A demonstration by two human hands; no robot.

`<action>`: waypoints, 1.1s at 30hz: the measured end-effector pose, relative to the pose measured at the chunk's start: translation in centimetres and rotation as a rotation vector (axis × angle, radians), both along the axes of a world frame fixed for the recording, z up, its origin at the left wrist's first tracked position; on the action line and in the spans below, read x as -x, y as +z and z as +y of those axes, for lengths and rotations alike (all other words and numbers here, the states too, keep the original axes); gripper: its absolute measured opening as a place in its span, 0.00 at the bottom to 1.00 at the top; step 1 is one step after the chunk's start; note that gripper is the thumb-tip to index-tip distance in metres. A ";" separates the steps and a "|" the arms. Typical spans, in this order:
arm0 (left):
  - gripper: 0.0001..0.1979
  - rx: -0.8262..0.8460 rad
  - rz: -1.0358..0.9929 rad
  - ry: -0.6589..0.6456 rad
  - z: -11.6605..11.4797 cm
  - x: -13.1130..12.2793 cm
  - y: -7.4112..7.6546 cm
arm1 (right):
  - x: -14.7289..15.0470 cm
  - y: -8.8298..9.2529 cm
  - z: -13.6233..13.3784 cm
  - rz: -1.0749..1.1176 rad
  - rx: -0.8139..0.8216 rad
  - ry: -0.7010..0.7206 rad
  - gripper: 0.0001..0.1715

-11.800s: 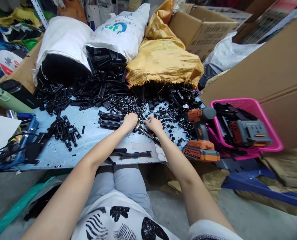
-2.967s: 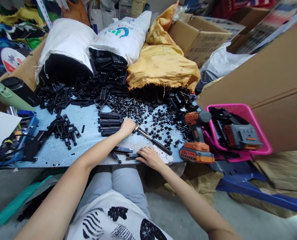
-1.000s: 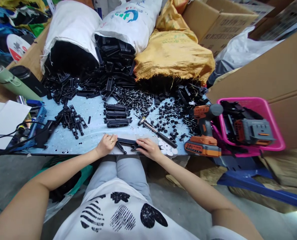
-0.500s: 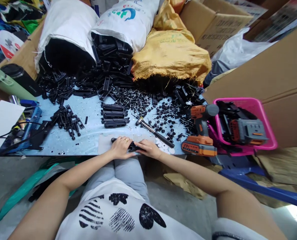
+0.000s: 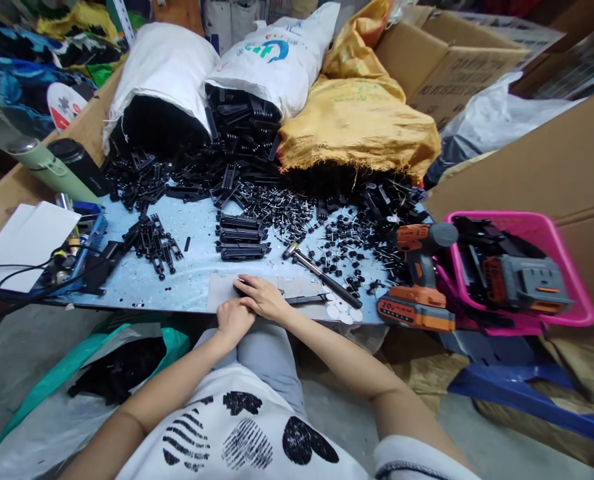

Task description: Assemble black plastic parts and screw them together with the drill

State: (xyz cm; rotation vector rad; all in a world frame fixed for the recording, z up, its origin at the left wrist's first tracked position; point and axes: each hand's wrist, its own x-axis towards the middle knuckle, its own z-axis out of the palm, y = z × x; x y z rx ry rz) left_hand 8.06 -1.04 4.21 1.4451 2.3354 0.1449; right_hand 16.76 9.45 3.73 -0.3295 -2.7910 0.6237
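My right hand [image 5: 264,298] lies over a long, narrow black plastic part [image 5: 307,299] at the table's front edge, fingers curled over its left end. The part's thin right end sticks out from under my wrist. My left hand [image 5: 235,320] is closed beside it, touching the right hand's fingers; what it holds, if anything, is hidden. Beneath them is a grey board [image 5: 219,293]. Just beyond, several similar black parts [image 5: 244,250] lie in a stack of rows. A hammer [image 5: 321,273] rests to the right, close to some white discs [image 5: 344,311].
Loose black pin-like pieces [image 5: 344,240] spread over the table's right half. An orange cordless drill [image 5: 419,280] stands by a pink basket [image 5: 571,267]. White sacks [image 5: 161,63] and a yellow sack [image 5: 359,123] spill black parts at the back. A blue tray [image 5: 94,233] sits left.
My right hand has moved left along the black part, baring its right end. My left hand has drawn back to the table edge and closed. The camera view has shifted slightly.
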 end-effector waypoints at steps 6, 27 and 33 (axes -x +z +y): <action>0.19 -0.108 0.036 0.018 0.4 1.2 -0.4 | 0.2 -0.2 -0.2 -0.039 0.086 -0.094 0.26; 0.24 -0.383 0.158 -0.780 5.2 5.1 0.4 | -11.5 0.3 4.5 -0.091 -0.356 -0.160 0.34; 0.30 -0.521 -0.050 -0.804 1.8 6.3 4.6 | -10.3 7.3 1.7 -0.011 -0.152 0.016 0.36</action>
